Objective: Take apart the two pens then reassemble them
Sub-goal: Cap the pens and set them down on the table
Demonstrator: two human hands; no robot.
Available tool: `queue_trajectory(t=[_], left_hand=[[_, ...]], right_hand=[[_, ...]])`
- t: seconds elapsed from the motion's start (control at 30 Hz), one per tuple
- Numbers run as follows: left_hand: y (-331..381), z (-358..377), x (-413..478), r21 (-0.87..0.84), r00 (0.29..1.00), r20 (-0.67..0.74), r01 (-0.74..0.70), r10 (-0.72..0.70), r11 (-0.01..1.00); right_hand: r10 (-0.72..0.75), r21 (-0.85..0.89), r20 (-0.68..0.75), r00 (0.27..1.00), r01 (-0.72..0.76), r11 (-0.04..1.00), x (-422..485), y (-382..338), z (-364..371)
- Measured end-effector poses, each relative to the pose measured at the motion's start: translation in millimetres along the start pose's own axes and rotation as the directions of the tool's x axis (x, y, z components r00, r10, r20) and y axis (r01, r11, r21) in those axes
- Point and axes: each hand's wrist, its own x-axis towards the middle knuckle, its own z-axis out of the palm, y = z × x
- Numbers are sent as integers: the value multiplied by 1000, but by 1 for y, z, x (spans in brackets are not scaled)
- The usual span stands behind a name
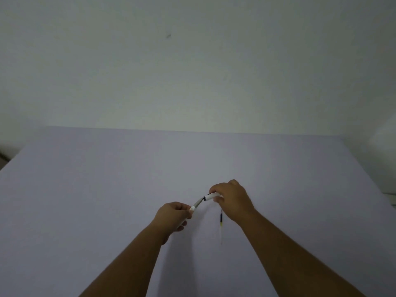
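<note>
My left hand [173, 215] is closed around a white pen body [192, 208], whose grey tip points up and to the right. My right hand [232, 200] grips a white pen cap [211, 197] with a dark open end, held just off that tip. A thin ink refill [221, 225], dark at its upper part and pale below, lies on the table under my right wrist. Both hands hover a little above the pale lilac table [107, 189]. Other pen parts may be hidden under my hands.
The table runs back to a plain white wall [192, 71]. Its left edge slants at the left side of the view, and a pale object [390, 133] shows at the far right edge.
</note>
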Motion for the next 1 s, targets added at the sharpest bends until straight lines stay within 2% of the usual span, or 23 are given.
queue_trajectory(t=[0.13, 0.33, 0.53, 0.7, 1.0], left_hand=[[6, -1, -11, 6, 1000, 3, -19, 19, 1000], [11, 4, -25, 42, 998, 29, -57, 56, 997], [11, 10, -37, 61, 994, 21, -113, 111, 992], [15, 14, -43, 79, 990, 20, -138, 137, 987], [15, 21, -39, 14, 994, 35, -103, 102, 995]], right_hand=[[1, -17, -35, 999, -1, 1000, -10, -4, -17], [-67, -65, 37, 997, 69, 995, -23, -19, -33], [-83, -64, 222, 972, 99, 993, -40, -38, -49], [-24, -158, 317, 948, 78, 984, -42, -52, -59], [-8, -161, 329, 944, 65, 985, -41, -56, -67]])
